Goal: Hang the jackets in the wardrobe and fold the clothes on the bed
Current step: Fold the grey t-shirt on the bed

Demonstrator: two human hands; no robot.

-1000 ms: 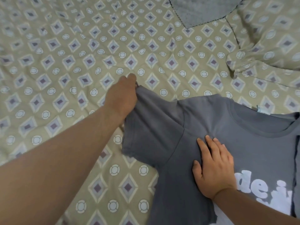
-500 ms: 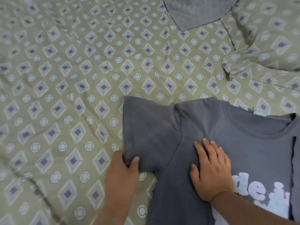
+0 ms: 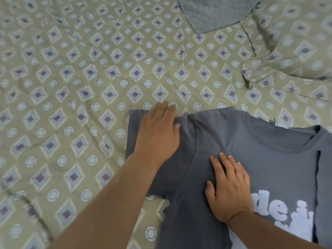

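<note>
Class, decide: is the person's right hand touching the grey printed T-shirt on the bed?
Touching. The head view shows the right hand lying flat on the chest of the grey printed T-shirt, palm down, with no gap visible.

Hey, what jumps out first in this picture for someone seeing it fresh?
A dark grey T-shirt with white lettering lies at lower right on the olive diamond-patterned bedsheet. Both hands rest flat on it: the left hand on its sleeve, the right hand on the chest.
</note>
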